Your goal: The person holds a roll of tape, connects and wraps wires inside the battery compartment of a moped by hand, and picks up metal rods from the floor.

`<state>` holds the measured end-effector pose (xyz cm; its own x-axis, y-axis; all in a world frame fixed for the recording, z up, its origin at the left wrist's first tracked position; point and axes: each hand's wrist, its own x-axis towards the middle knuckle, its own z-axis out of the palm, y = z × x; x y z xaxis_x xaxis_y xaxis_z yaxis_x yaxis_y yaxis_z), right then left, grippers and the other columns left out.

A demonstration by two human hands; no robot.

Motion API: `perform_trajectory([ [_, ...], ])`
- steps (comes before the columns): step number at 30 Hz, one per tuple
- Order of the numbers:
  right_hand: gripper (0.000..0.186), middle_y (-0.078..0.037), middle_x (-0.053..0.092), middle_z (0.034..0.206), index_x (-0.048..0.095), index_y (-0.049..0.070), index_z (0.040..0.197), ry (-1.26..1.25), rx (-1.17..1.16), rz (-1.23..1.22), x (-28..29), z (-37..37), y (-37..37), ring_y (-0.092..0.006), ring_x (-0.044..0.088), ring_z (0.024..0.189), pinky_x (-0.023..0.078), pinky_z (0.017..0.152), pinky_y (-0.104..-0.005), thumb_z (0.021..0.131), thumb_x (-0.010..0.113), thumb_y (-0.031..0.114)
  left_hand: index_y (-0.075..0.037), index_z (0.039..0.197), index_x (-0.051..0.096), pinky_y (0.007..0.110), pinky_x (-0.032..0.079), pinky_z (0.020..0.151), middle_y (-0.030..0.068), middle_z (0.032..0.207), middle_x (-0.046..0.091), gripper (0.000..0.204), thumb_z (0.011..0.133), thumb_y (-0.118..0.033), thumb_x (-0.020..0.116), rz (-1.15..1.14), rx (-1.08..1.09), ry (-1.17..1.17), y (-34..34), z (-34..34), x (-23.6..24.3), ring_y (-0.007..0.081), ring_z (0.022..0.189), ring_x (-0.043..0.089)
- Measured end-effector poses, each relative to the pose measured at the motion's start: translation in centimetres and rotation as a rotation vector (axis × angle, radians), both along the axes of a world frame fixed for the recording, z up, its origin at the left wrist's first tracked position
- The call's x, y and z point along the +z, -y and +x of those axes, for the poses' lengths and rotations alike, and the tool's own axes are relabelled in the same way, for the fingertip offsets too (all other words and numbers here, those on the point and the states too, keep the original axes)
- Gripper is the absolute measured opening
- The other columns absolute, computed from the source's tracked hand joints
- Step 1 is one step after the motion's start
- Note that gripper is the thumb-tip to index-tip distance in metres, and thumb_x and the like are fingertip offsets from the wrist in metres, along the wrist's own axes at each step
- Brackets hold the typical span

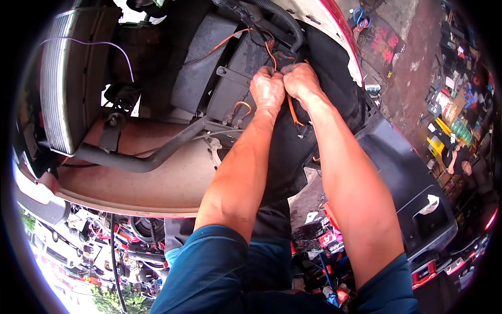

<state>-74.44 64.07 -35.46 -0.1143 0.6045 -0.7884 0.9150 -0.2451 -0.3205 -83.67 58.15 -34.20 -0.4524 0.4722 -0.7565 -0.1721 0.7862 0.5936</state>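
Both hands meet fist to fist over the open bay of a red vehicle. My left hand [267, 88] is closed, with a thin orange wire [270, 55] rising from its fingers. My right hand [301, 81] is also closed and pressed against the left; its fingertips are hidden. A broader orange strip [292, 110] hangs below it, ending near a small metal terminal. Left of my hands lies a dark battery-like box [230, 91] with a metal bracket [230, 75] across it. A short orange wire loop [242, 104] sits at its near end.
A black hose [141, 161] bends across the bay toward a finned radiator [58, 83] at the left. Corrugated tubing [285, 23] curves above my hands. A dark plastic panel [400, 167] stands right. Blue-handled scissors [361, 20] lie on the ground; a person [460, 159] is at far right.
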Motion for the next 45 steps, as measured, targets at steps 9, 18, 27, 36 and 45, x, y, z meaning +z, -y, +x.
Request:
perform_trajectory([
  [9,0.027,-0.015,0.065,0.107,0.069,0.01,0.103,0.119,-0.105,-0.131,4.1,-3.7,-1.5,-0.0274,0.062,0.103,0.048,0.087,-0.0344,0.084,0.059,0.026,0.006,0.098,0.065,0.024,0.047,0.065,0.0076,0.082,0.066,0.024,0.076,-0.001,0.059,0.182,0.396,0.483,1.4,-0.6,-0.2,0.0119,0.072,0.058],
  [18,0.023,-0.013,0.065,0.105,0.067,0.011,0.098,0.153,0.115,0.088,3.5,-3.5,-1.2,-0.0277,0.062,0.1,0.049,0.085,-0.0354,0.083,0.054,0.022,0.004,0.092,0.064,0.026,0.046,0.052,0.0063,0.072,0.062,0.016,0.08,-0.005,0.059,0.199,0.3,0.337,0.9,-1.2,-1.5,0.0127,0.058,0.056],
  [27,0.027,-0.01,0.062,0.096,0.059,0.004,0.111,0.1,-0.23,-0.343,5.4,-5.3,-2.7,-0.0218,0.064,0.077,0.055,0.063,-0.0326,0.089,0.051,0.017,0.002,0.082,0.062,0.028,0.045,0.049,0.007,0.067,0.062,0.009,0.08,-0.006,0.059,0.118,0.099,0.254,1.1,-2.3,-4.7,0.0131,0.054,0.055],
  [36,0.021,-0.01,0.063,0.094,0.062,0.004,0.103,0.061,-0.24,-0.323,5.8,-5.0,-2.8,-0.0203,0.062,0.077,0.054,0.066,-0.0328,0.088,0.051,0.014,-0.004,0.1,0.065,0.029,0.046,0.081,0.0089,0.089,0.066,0.028,0.072,-0.004,0.059,0.249,-0.068,-0.097,2.5,-1.2,-1.3,0.0176,0.085,0.061],
  [45,0.019,-0.018,0.067,0.09,0.068,0.001,0.087,0.118,0.143,-0.121,2.4,-3.3,-2.5,-0.0284,0.066,0.085,0.054,0.07,-0.0344,0.079,0.058,0.014,-0.007,0.103,0.064,0.037,0.044,0.09,0.0148,0.109,0.063,0.03,0.075,-0.015,0.058,0.163,-0.352,-0.067,1.3,-2.7,0.4,0.0329,0.104,0.058],
])
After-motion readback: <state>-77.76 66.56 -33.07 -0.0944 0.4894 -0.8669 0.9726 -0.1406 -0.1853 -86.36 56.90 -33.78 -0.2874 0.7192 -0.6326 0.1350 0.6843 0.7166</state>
